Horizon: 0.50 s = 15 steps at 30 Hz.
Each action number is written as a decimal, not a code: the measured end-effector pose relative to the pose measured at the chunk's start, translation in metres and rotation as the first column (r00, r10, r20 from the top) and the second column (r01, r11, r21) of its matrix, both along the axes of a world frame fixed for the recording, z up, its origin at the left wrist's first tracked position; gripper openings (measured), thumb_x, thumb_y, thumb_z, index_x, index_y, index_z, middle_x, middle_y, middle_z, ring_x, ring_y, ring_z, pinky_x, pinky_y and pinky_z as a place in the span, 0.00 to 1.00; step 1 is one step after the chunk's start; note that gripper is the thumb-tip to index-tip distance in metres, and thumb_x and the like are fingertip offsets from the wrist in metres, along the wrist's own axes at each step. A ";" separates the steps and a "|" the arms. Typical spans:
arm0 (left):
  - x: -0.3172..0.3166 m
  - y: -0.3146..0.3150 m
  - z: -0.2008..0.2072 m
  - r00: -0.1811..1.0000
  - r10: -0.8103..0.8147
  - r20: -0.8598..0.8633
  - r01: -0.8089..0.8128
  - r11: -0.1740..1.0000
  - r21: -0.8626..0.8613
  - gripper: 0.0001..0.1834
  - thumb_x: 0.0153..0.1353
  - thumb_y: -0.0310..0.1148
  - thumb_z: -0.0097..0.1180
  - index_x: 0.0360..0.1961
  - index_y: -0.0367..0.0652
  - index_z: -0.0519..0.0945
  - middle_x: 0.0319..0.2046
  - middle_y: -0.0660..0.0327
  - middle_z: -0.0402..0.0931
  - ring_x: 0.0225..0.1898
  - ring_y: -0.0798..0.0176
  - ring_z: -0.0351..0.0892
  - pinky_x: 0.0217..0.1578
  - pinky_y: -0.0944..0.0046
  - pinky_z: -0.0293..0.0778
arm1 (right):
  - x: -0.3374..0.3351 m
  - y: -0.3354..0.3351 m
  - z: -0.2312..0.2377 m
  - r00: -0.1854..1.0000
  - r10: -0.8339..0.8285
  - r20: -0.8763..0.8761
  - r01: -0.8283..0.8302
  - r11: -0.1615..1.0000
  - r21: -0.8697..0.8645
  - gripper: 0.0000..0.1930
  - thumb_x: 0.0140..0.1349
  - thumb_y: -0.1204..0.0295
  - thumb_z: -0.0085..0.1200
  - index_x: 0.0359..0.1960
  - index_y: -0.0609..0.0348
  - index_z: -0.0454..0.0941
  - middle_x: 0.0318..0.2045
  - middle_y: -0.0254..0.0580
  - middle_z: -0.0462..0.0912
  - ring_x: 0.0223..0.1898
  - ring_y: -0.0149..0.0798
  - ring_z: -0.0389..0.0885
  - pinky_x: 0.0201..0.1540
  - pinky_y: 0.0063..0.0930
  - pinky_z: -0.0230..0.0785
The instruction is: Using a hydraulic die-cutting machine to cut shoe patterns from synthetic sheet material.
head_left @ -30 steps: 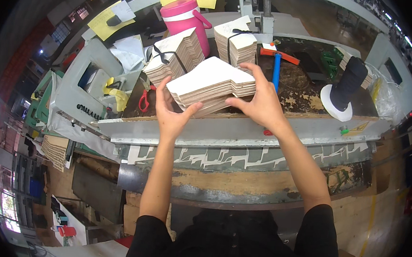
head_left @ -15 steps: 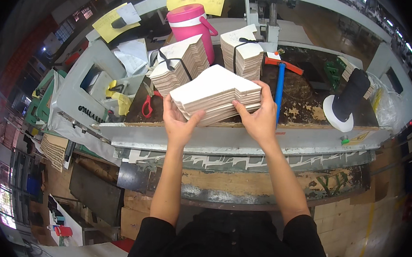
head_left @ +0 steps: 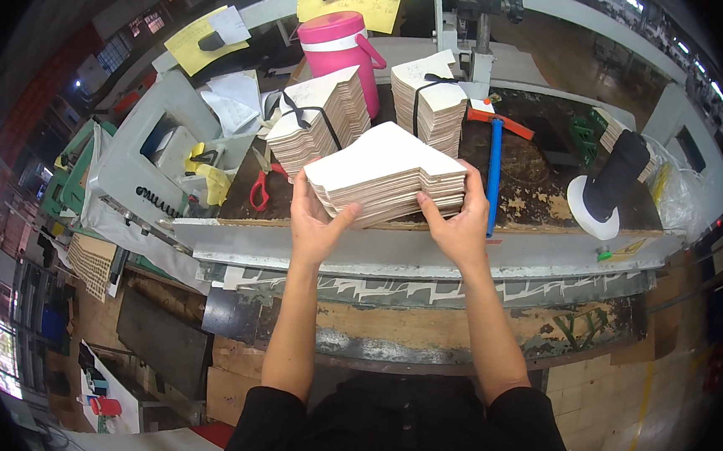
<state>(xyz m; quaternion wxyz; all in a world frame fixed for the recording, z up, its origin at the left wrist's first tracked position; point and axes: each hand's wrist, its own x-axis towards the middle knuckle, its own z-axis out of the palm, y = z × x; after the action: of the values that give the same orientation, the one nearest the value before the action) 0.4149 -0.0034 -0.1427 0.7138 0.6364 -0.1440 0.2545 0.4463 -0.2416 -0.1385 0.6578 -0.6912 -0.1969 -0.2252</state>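
Observation:
A thick stack of white-topped cut sheets (head_left: 387, 164) with layered beige edges is held between my two hands above the front of the machine table. At its left end, my left hand (head_left: 315, 229) wraps the corner with the thumb on the front edge. My right hand (head_left: 462, 226) grips the other end, its thumb pressed against the layers beside a notch. Behind it stand two similar stacks, a left one (head_left: 315, 112) and a right one (head_left: 427, 104), each bound with black cord. Whether the held stack touches the table is hard to see.
Red-handled scissors (head_left: 260, 190) lie left of the stack. To the right is a hammer (head_left: 494, 172) with a blue handle and orange head. A pink jug (head_left: 340, 52) stands behind. A black thread cone (head_left: 621, 177) lies tilted at the far right, near clear plastic (head_left: 678, 193).
Both hands and the held stack sit slightly lower and more to the right. The layers at the stack's right end look more evenly lined up than before.

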 end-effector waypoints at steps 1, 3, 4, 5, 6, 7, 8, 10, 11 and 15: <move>0.001 0.002 -0.001 0.999 -0.029 -0.014 0.029 1.000 0.011 0.56 0.54 0.27 0.82 0.77 0.34 0.55 0.66 0.49 0.70 0.68 0.55 0.72 0.70 0.54 0.68 | 0.002 -0.004 0.001 1.000 0.002 0.000 -0.002 1.000 -0.002 0.31 0.62 0.78 0.73 0.64 0.68 0.71 0.53 0.48 0.87 0.54 0.34 0.85 0.58 0.30 0.77; 0.001 0.005 0.002 0.998 -0.060 -0.025 0.061 0.998 0.026 0.56 0.54 0.28 0.82 0.77 0.34 0.55 0.66 0.49 0.69 0.68 0.55 0.72 0.70 0.55 0.68 | 0.008 -0.016 0.003 0.995 0.097 0.005 -0.097 0.994 -0.058 0.31 0.56 0.73 0.79 0.60 0.69 0.77 0.47 0.51 0.91 0.49 0.39 0.91 0.53 0.32 0.82; 0.000 0.005 0.003 0.995 -0.093 -0.038 0.095 0.995 0.043 0.56 0.54 0.28 0.82 0.77 0.34 0.55 0.66 0.49 0.69 0.69 0.55 0.72 0.70 0.55 0.68 | 0.010 -0.023 0.002 0.995 0.098 0.007 -0.097 0.994 -0.058 0.31 0.56 0.73 0.79 0.60 0.69 0.77 0.47 0.51 0.91 0.49 0.39 0.91 0.53 0.32 0.82; 0.001 0.005 0.001 0.995 -0.093 -0.037 0.094 0.995 0.044 0.56 0.54 0.28 0.82 0.77 0.34 0.55 0.66 0.49 0.69 0.69 0.55 0.72 0.70 0.55 0.68 | 0.011 -0.030 0.001 0.983 0.174 -0.062 -0.178 0.983 -0.055 0.33 0.53 0.76 0.81 0.61 0.69 0.78 0.50 0.49 0.90 0.52 0.36 0.89 0.55 0.30 0.81; 0.003 0.004 0.000 0.999 -0.053 0.001 0.053 0.997 0.061 0.56 0.54 0.29 0.83 0.76 0.34 0.55 0.66 0.49 0.70 0.68 0.55 0.73 0.70 0.55 0.69 | 0.012 -0.034 0.001 0.961 0.246 -0.128 -0.254 0.966 -0.047 0.35 0.51 0.79 0.82 0.62 0.69 0.79 0.52 0.47 0.89 0.54 0.33 0.87 0.57 0.29 0.80; 0.004 0.003 -0.002 0.999 -0.014 0.039 0.011 0.997 0.077 0.56 0.54 0.30 0.83 0.76 0.34 0.56 0.65 0.49 0.70 0.68 0.55 0.73 0.69 0.55 0.70 | 0.012 -0.033 0.001 0.962 0.245 -0.119 -0.248 0.969 -0.012 0.35 0.49 0.80 0.82 0.61 0.69 0.80 0.51 0.47 0.90 0.54 0.33 0.88 0.56 0.29 0.82; 0.004 0.003 -0.003 0.999 -0.016 0.041 0.013 0.997 0.078 0.56 0.54 0.30 0.83 0.76 0.34 0.56 0.65 0.49 0.70 0.68 0.55 0.73 0.69 0.55 0.70 | 0.011 -0.032 0.004 0.963 0.243 -0.117 -0.246 0.969 -0.011 0.35 0.49 0.80 0.82 0.61 0.69 0.80 0.51 0.47 0.90 0.54 0.33 0.88 0.56 0.29 0.82; 0.001 -0.002 0.003 1.000 -0.007 0.006 0.007 0.999 0.034 0.53 0.53 0.28 0.83 0.73 0.34 0.58 0.63 0.51 0.72 0.66 0.56 0.74 0.68 0.56 0.71 | 0.009 -0.030 0.011 0.945 0.290 -0.152 -0.278 0.956 0.095 0.31 0.54 0.78 0.80 0.60 0.69 0.80 0.50 0.47 0.90 0.53 0.32 0.87 0.55 0.29 0.81; -0.001 -0.005 0.005 1.000 -0.009 0.005 0.009 0.999 0.035 0.53 0.53 0.28 0.83 0.73 0.34 0.58 0.63 0.51 0.72 0.66 0.56 0.74 0.68 0.56 0.71 | 0.010 -0.029 0.007 0.945 0.288 -0.153 -0.276 0.956 0.096 0.31 0.54 0.78 0.80 0.60 0.69 0.80 0.50 0.47 0.90 0.53 0.32 0.87 0.55 0.29 0.81; -0.002 -0.012 0.009 1.000 0.017 -0.025 -0.016 0.999 0.051 0.47 0.51 0.24 0.80 0.68 0.35 0.63 0.59 0.53 0.74 0.63 0.57 0.76 0.66 0.56 0.71 | 0.013 -0.027 0.002 0.962 0.237 -0.136 -0.240 0.971 -0.006 0.29 0.60 0.68 0.78 0.59 0.70 0.81 0.50 0.48 0.91 0.51 0.37 0.89 0.54 0.32 0.80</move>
<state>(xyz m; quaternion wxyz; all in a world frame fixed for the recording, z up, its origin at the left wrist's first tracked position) 0.4128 -0.0157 -0.1332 0.6971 0.6586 -0.1360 0.2486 0.4593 -0.2684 -0.1366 0.6840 -0.6834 -0.2365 -0.0953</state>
